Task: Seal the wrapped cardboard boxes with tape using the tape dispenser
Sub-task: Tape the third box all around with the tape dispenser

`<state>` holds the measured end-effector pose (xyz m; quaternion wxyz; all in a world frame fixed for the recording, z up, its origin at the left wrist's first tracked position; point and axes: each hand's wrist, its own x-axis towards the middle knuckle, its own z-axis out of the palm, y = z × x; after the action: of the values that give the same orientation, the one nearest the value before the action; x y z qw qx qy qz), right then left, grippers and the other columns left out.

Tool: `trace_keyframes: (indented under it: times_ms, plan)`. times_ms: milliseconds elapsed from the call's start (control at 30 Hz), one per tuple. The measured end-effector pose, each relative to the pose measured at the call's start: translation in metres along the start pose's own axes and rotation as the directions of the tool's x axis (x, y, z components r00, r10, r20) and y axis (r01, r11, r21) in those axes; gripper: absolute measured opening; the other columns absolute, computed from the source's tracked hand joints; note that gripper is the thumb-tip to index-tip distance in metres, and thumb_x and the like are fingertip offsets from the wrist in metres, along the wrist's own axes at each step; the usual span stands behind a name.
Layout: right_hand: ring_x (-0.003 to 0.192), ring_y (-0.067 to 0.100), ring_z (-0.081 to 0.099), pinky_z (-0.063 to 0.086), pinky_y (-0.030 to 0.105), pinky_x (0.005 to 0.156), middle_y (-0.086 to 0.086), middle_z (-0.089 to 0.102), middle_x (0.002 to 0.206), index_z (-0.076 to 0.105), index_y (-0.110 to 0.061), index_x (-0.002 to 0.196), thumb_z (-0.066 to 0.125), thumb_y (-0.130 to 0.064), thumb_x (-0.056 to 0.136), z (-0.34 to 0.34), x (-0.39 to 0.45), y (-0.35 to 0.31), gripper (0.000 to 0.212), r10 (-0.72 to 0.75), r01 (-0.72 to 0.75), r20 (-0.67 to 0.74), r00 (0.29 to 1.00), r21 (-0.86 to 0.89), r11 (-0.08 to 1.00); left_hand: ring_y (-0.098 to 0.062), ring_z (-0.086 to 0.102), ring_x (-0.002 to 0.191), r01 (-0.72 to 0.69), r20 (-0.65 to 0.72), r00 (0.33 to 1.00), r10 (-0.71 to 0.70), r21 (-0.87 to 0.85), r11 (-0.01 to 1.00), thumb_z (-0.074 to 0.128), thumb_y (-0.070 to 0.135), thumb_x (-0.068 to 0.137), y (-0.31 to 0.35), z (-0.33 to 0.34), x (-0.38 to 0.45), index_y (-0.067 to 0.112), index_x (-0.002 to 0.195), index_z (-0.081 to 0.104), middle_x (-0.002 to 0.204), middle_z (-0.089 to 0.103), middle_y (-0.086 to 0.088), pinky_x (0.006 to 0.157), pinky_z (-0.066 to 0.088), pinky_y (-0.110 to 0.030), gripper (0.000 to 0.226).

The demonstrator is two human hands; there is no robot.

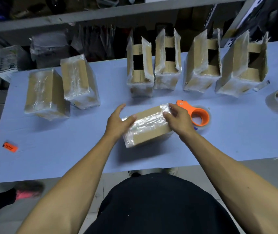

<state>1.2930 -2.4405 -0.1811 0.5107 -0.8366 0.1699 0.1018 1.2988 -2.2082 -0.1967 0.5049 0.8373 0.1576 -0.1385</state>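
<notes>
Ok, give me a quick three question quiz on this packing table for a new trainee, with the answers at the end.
1. True or false: the orange tape dispenser lies on the table just beyond the right hand.
2. How many wrapped boxes with open flaps stand in the far row? A) two B) four C) six
3. Fill in: both hands rest on the wrapped box, and the left hand has its fingers ____.

Key: 1 true. 2 B, counting from the leftmost open box. 3 straight.
</notes>
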Motion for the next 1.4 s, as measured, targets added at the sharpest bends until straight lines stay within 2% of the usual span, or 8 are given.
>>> trace_keyframes:
  times_ms: [200,467,633,767,967,1133,1267,1400]
  plan:
    - [0.099,0.025,0.062,0.044,0.034,0.078,0.004,0.069,0.101,0.066,-0.013,0.102,0.067,-0.041,0.088,0.005,-0.005,0.006,0.031,-0.013,-0.027,-0.177,0.984,-0.225,0.974,-0.011,0.068,0.084,-0.015,0.048,0.999,0.009,0.13,0.991,0.071,0.035,0.09,-0.006,0.007,-0.016,0.025,0.086,0.073,0.086,0.072,0.009,0.078,0.052,-0.027,0.012]
    - [0.138,0.023,0.041,0.032,0.026,0.109,0.017,0.053,0.138,0.067,-0.007,0.125,0.056,-0.016,0.099,0.014,0.003,-0.007,0.03,-0.2,0.224,0.178,0.963,-0.126,0.966,-0.014,0.061,0.114,0.063,0.247,0.969,-0.014,-0.188,0.98,0.069,0.034,0.094,0.024,0.049,-0.011,0.029,0.14,0.052,0.127,0.06,0.007,0.097,0.053,-0.033,0.05]
    - [0.11,0.03,0.056,0.04,0.033,0.089,0.016,0.064,0.114,0.063,-0.006,0.119,0.053,-0.02,0.096,-0.033,0.015,0.029,0.029,-0.05,0.003,-0.183,0.982,-0.249,0.968,-0.015,0.068,0.094,0.032,0.222,0.975,0.025,-0.248,0.968,0.065,0.043,0.09,0.016,0.059,-0.014,0.042,0.099,0.064,0.099,0.07,0.015,0.092,0.056,-0.047,0.01]
    - [0.103,0.044,0.055,0.04,0.04,0.069,0.026,0.058,0.115,0.041,0.004,0.128,0.066,-0.009,0.088,-0.041,0.019,0.06,0.049,0.119,-0.121,-0.038,0.992,-0.537,0.835,-0.017,0.068,0.099,0.017,0.224,0.974,0.032,-0.213,0.977,0.065,0.047,0.089,0.019,0.06,-0.012,0.034,0.108,0.062,0.109,0.068,0.009,0.095,0.055,-0.049,0.024]
    - [0.083,0.033,0.052,0.033,0.031,0.06,0.013,0.057,0.096,0.052,-0.004,0.108,0.051,0.007,0.079,-0.048,0.022,0.053,0.031,-0.081,0.028,-0.089,0.993,-0.481,0.876,-0.024,0.065,0.105,0.003,0.163,0.986,0.021,-0.144,0.99,0.062,0.039,0.098,0.024,0.064,-0.018,0.027,0.115,0.058,0.115,0.066,0.002,0.095,0.055,-0.048,0.022]
    - [0.101,0.03,0.055,0.047,0.039,0.081,0.008,0.061,0.113,0.052,-0.009,0.121,0.065,-0.035,0.084,-0.067,0.018,0.025,0.047,-0.085,0.022,-0.163,0.983,-0.352,0.936,-0.022,0.054,0.127,-0.019,0.221,0.975,0.015,0.019,1.0,0.062,0.039,0.097,0.03,0.06,-0.015,0.019,0.132,0.05,0.134,0.056,0.0,0.101,0.046,-0.034,0.042]
    - [0.089,0.021,0.059,0.045,0.033,0.07,-0.004,0.06,0.104,0.048,-0.021,0.113,0.075,-0.053,0.072,-0.079,0.01,0.003,0.058,-0.232,0.159,-0.116,0.966,-0.439,0.884,-0.02,0.043,0.137,-0.211,0.122,0.975,0.187,0.234,0.949,0.068,0.034,0.093,0.06,0.047,-0.006,0.014,0.15,0.04,0.15,0.046,-0.006,0.107,0.034,-0.028,0.066]
    - [0.079,0.016,0.058,0.047,0.032,0.065,-0.008,0.06,0.093,0.048,-0.029,0.106,0.075,-0.055,0.072,-0.088,0.004,-0.017,0.051,-0.388,0.348,-0.032,0.921,-0.381,0.856,-0.019,0.067,0.108,-0.046,0.206,0.974,0.097,-0.236,0.971,0.051,0.044,0.103,0.125,0.046,-0.002,0.021,0.111,0.067,0.105,0.073,0.002,0.086,0.049,-0.03,0.03]
